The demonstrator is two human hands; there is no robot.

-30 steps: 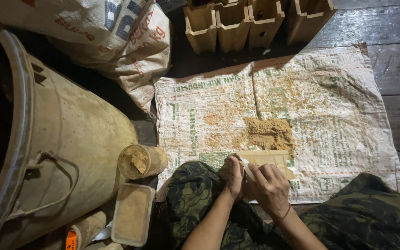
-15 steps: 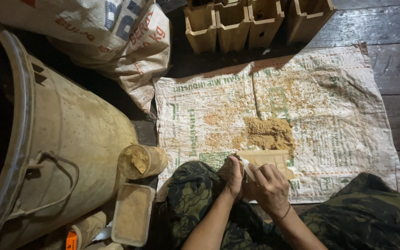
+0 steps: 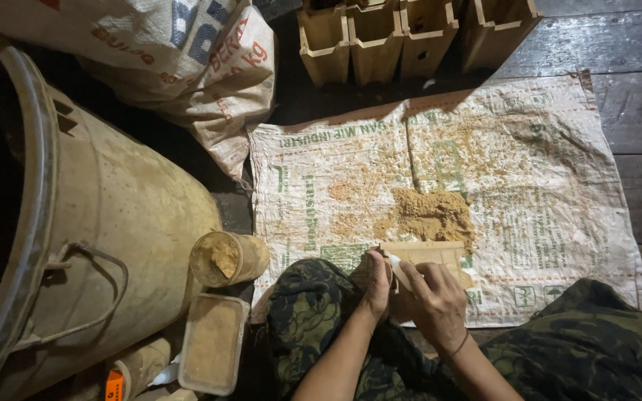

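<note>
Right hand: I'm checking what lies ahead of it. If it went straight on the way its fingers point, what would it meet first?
Probably the small wooden box that the right hand already touches; past it lies the sawdust pile.

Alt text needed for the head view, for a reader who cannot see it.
A seated person's left hand and right hand work a small pale wooden box beside a tan sawdust-like pile on a flattened printed woven sack. A large dusty metal drum lies left.

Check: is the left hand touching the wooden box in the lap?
Touching. The head view shows the left hand gripping the near-left end of the wooden box, fingers wrapped onto its edge, no gap.
</note>
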